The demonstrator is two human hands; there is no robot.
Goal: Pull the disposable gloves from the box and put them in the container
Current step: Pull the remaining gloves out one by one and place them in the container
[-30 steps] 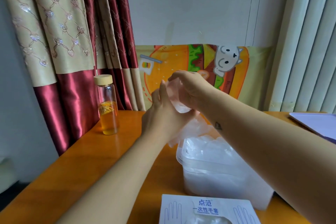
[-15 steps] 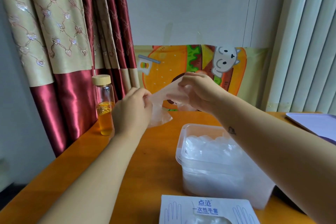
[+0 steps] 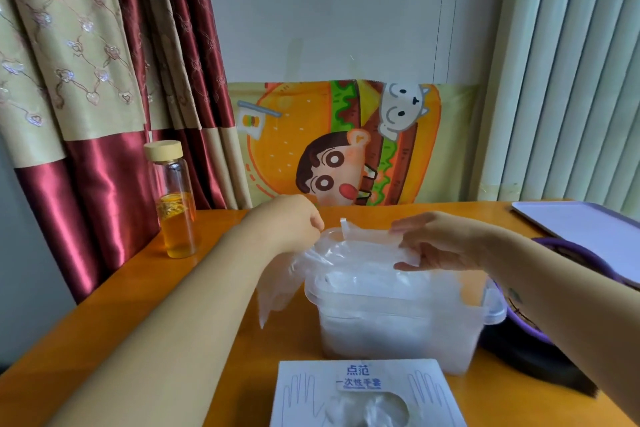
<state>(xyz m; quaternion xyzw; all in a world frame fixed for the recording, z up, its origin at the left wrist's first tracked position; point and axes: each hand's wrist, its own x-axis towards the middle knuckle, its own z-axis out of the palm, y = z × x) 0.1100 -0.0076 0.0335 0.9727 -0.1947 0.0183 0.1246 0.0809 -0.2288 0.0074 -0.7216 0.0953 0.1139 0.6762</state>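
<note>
White box [image 3: 311,392], on surface [image 3: 145,288] nearer person than left hand [image 3: 294,222] and right hand [image 3: 440,241], printed "点范 一次性手套" with hand outlines. Translucent, crinkled plastic glove [image 3: 367,243] stretched between hands, each pinching one end, just above clear container [image 3: 398,326].

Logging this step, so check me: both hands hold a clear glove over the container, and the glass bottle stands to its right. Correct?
One slip: the head view shows the glass bottle standing to the left of the container, not its right. The left hand and right hand do hold a clear glove over the container.
</note>
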